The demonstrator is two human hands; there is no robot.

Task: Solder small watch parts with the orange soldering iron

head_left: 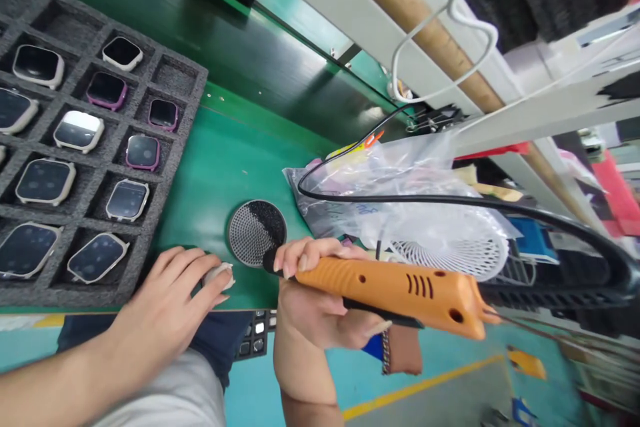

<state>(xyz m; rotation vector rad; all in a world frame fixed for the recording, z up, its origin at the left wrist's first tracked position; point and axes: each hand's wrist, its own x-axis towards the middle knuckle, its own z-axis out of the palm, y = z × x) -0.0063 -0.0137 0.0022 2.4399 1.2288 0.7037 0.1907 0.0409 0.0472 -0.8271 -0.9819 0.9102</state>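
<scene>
My right hand (320, 293) is wrapped around an orange corded electric screwdriver (390, 287) with a black lever along its underside. Its black nose points left, at the rim of a round dish (243, 240). Tiny dark pieces, too small to make out, lie heaped on one side of that dish. Near the bench's front edge, my left hand (175, 287) has its fingers curled over a small pale-edged piece (221, 275), mostly hidden beneath them. Just left of this hand is a grey foam tray (173, 167) holding several square watches (127, 200) in its pockets.
Clear plastic bags (400, 167) and a white slotted round cover (450, 253) lie to the right of the dish. A black cable (425, 199) runs across the bags. White rails (400, 7) and a loose white cable (395, 73) stand behind the green bench (220, 140).
</scene>
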